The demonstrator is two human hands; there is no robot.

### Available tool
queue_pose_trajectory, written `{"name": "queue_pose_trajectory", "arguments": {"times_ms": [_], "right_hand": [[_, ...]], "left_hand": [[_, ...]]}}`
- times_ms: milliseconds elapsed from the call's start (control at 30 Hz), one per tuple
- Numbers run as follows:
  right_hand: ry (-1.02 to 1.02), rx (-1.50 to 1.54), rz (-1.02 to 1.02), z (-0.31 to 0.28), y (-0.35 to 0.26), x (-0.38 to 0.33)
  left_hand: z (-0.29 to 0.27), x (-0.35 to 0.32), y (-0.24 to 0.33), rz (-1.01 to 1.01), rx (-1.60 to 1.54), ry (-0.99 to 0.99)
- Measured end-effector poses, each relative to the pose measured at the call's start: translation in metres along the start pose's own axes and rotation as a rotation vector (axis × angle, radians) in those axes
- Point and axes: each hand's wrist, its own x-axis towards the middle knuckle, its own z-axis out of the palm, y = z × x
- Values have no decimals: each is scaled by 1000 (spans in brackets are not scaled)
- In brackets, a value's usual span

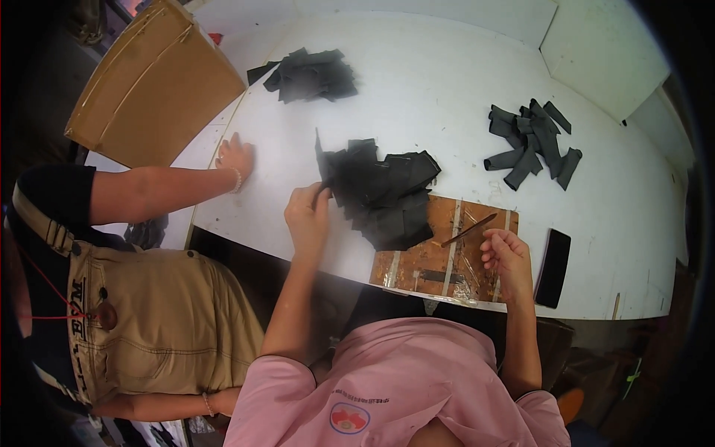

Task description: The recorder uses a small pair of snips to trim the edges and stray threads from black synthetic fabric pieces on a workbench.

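On my remote view I see the middle heap of fabric pieces [387,194] near the frame's centre, lying on the table [424,67] and partly on the board [421,264]. To its right, over the board, is the stick [469,230]; farther right on the table lies the slab [553,268]. The second heap [316,77] lies upper left of centre, the third heap [540,135] upper right. The box [164,89] is in the upper left.

Left hand [307,216] pinches black cloth [325,173] at a pile [387,194] on a white worktop [439,67]; right hand [509,257] curls near a stick [468,230].
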Motion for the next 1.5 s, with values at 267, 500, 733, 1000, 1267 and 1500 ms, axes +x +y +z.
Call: {"name": "queue_pose_trajectory", "arguments": {"times_ms": [267,500,733,1000,1267,1500], "right_hand": [[-118,-75,42,8,7,-12],[-144,-90,69,3,20,-17],[-179,-230,55,7,28,-21],[-291,-379,5,18,25,-27],[-311,-479,-213,47,8,-46],[-349,45,-299,78,6,-54]], "left_hand": [[17,-39,31,146,13,-155],[33,-6,23,-211,146,-206],[52,2,9,-314,96,-360],[38,-2,3,-280,-118,-51],[-11,-23,66,-801,-1273,-163],[-5,-75,98,-1161,-1667,-555]]}}
